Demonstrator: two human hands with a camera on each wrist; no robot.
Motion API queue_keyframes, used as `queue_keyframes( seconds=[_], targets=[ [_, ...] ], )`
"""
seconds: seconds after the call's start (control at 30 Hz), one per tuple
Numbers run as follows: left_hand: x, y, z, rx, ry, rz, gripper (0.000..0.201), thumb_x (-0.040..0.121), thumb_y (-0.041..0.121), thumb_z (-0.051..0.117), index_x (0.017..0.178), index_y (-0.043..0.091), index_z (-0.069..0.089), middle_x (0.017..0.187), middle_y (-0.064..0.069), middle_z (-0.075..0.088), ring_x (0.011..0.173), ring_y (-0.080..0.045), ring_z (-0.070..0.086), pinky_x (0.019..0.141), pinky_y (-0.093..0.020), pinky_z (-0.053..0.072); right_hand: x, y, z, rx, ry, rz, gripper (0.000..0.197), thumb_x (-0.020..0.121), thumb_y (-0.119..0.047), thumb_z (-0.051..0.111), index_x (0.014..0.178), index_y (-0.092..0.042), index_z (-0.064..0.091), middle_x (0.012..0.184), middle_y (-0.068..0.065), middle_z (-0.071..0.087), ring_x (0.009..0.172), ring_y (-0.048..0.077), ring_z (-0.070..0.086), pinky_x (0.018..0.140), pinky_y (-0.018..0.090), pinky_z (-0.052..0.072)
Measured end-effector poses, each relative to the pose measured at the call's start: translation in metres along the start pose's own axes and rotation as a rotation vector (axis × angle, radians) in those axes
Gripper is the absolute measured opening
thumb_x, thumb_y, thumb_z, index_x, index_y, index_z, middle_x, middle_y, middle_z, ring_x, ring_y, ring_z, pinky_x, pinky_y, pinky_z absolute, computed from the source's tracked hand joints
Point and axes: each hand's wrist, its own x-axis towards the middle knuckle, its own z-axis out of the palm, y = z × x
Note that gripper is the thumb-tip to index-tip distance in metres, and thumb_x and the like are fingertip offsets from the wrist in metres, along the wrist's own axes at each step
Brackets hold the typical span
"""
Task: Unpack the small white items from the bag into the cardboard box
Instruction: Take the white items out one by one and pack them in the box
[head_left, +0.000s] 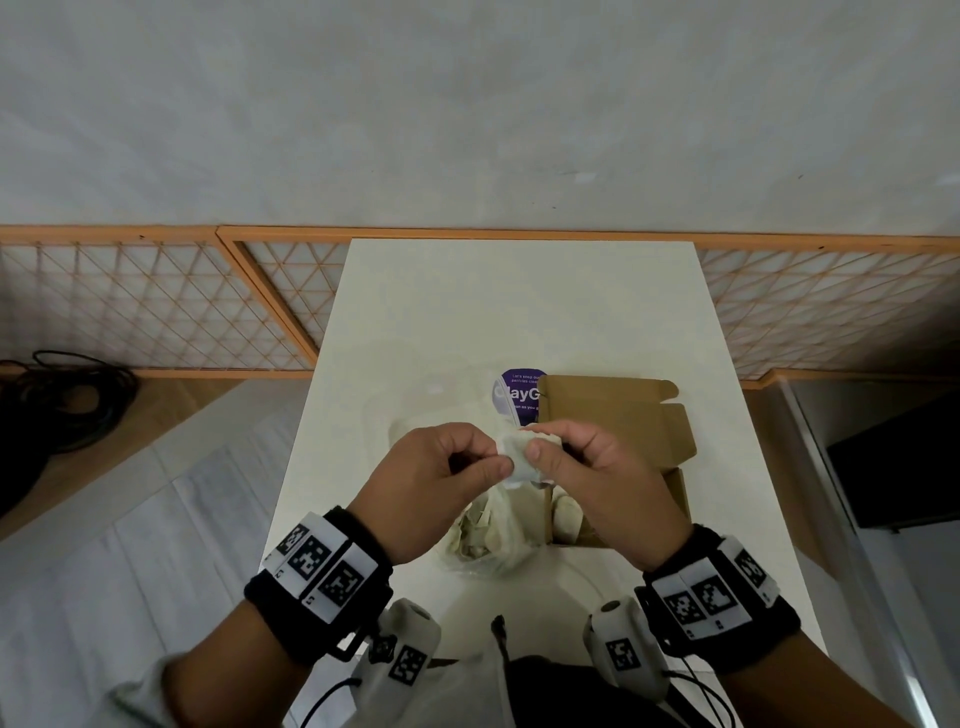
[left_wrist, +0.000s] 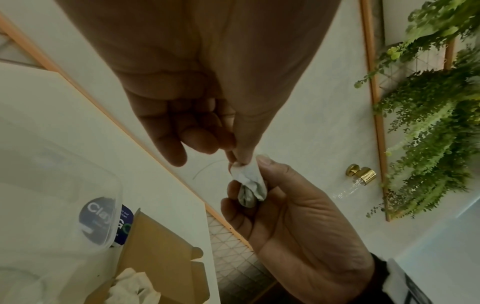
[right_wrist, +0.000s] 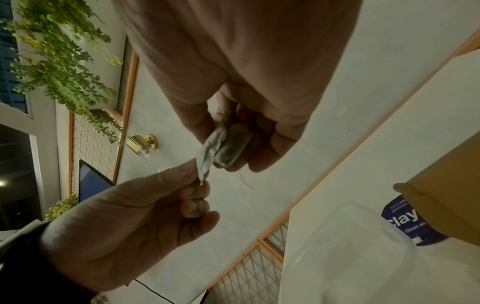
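Above the middle of the white bench (head_left: 519, 312), one small white item (head_left: 521, 457) is held between both hands. It is pinched by the left hand (head_left: 441, 483) at one corner, between thumb and forefinger, with the other fingers curled in. Its bulk is gripped by the thumb and curled fingers of the right hand (head_left: 597, 478); in the right wrist view a padded oblong can be made out inside a crumpled wrapper. The item is held clear of the bench, just above the clear plastic bag (head_left: 488, 535) and just left of the open cardboard box (head_left: 623, 415). Pale crumpled pieces are seen in the box already, and more are seen in the bag, so the task is judged partly done, with several items left. A clear plastic container with a purple label (head_left: 519, 392) is seen beyond the hands.
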Motion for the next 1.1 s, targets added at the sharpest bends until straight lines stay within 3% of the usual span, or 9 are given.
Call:
queue_keyframes(
  seconds=[0.1, 0.27, 0.37, 0.53, 0.63, 0.7, 0.77, 0.9, 1.1],
  targets=[
    [0.000, 0.000, 0.000, 0.012, 0.000, -0.010, 0.015, 0.094, 0.029, 0.075, 0.082, 0.019, 0.073, 0.066, 0.004, 0.063, 0.058, -0.006, 0.050, 0.059, -0.021, 0.044, -0.001, 0.001, 0.000, 0.031, -0.002, -0.011, 0.018, 0.102, -0.022, 0.064, 0.112, -0.016, 0.078, 0.098, 0.006, 0.079, 0.089, 0.019, 0.072, 0.082, 0.032, 0.059],
    [-0.003, 0.010, -0.003, 0.037, 0.039, 0.024, 0.014, 0.095, 0.030, 0.074, 0.084, 0.022, 0.075, 0.075, -0.011, 0.067, 0.061, -0.008, 0.051, 0.062, -0.024, 0.046, 0.001, 0.006, -0.002, 0.024, 0.042, -0.041, 0.021, 0.103, -0.011, 0.063, 0.119, -0.022, 0.071, 0.103, 0.009, 0.077, 0.098, 0.023, 0.072, 0.086, 0.035, 0.060],
    [-0.008, 0.023, -0.012, -0.030, 0.085, 0.043, 0.013, 0.098, 0.024, 0.069, 0.088, 0.020, 0.076, 0.077, -0.012, 0.068, 0.067, -0.009, 0.058, 0.069, -0.025, 0.051, 0.002, 0.009, -0.003, 0.064, 0.089, -0.043, 0.023, 0.104, -0.006, 0.061, 0.113, -0.026, 0.057, 0.092, 0.021, 0.070, 0.085, 0.026, 0.065, 0.077, 0.042, 0.058],
    [-0.014, 0.050, -0.031, -0.287, 0.023, 0.062, 0.019, 0.101, 0.023, 0.062, 0.102, 0.011, 0.077, 0.074, -0.008, 0.067, 0.073, -0.018, 0.061, 0.098, -0.058, 0.055, 0.003, 0.015, -0.005, -0.151, 0.065, -0.046, 0.023, 0.106, -0.009, 0.054, 0.094, -0.026, 0.064, 0.097, 0.010, 0.068, 0.083, 0.029, 0.065, 0.065, 0.030, 0.059],
    [-0.013, 0.061, -0.040, -0.312, 0.045, 0.093, 0.022, 0.100, 0.019, 0.058, 0.106, 0.008, 0.076, 0.072, -0.005, 0.067, 0.071, -0.019, 0.061, 0.094, -0.052, 0.059, 0.005, 0.014, -0.004, -0.143, 0.091, 0.000, 0.026, 0.108, -0.007, 0.052, 0.102, -0.023, 0.073, 0.105, -0.002, 0.072, 0.093, 0.020, 0.071, 0.072, 0.031, 0.064],
    [-0.009, 0.058, -0.041, -0.227, 0.091, 0.107, 0.019, 0.103, 0.014, 0.057, 0.103, 0.009, 0.076, 0.072, -0.005, 0.069, 0.070, -0.017, 0.062, 0.078, -0.033, 0.061, 0.006, 0.014, -0.004, -0.153, 0.110, 0.026, 0.026, 0.107, -0.007, 0.052, 0.105, -0.021, 0.074, 0.110, -0.007, 0.072, 0.097, 0.011, 0.071, 0.075, 0.027, 0.064],
    [0.001, 0.039, -0.036, -0.038, 0.120, 0.071, 0.016, 0.103, 0.018, 0.060, 0.098, 0.017, 0.075, 0.073, 0.001, 0.071, 0.069, -0.012, 0.062, 0.070, -0.026, 0.056, 0.005, 0.019, -0.006, -0.209, 0.132, 0.032, 0.026, 0.107, -0.010, 0.052, 0.108, -0.022, 0.074, 0.113, -0.011, 0.071, 0.096, 0.005, 0.070, 0.076, 0.026, 0.064],
    [0.024, -0.031, -0.006, 0.492, -0.038, -0.129, 0.015, 0.098, 0.038, 0.064, 0.093, 0.027, 0.074, 0.084, 0.012, 0.071, 0.082, -0.007, 0.066, 0.076, -0.028, 0.052, -0.005, 0.032, -0.008, -0.258, 0.135, 0.060, 0.026, 0.107, -0.013, 0.053, 0.110, -0.026, 0.075, 0.110, -0.011, 0.073, 0.095, 0.008, 0.073, 0.083, 0.036, 0.066],
    [0.047, -0.126, 0.050, 0.954, -0.255, -0.316, 0.036, 0.101, 0.044, 0.050, 0.108, 0.016, 0.072, 0.109, -0.005, 0.074, 0.103, -0.029, 0.069, 0.087, -0.037, 0.057, -0.024, 0.047, -0.011, -0.300, 0.129, 0.075, 0.028, 0.106, -0.013, 0.055, 0.108, -0.029, 0.078, 0.104, -0.014, 0.075, 0.093, 0.013, 0.075, 0.079, 0.042, 0.067]
  ],
)
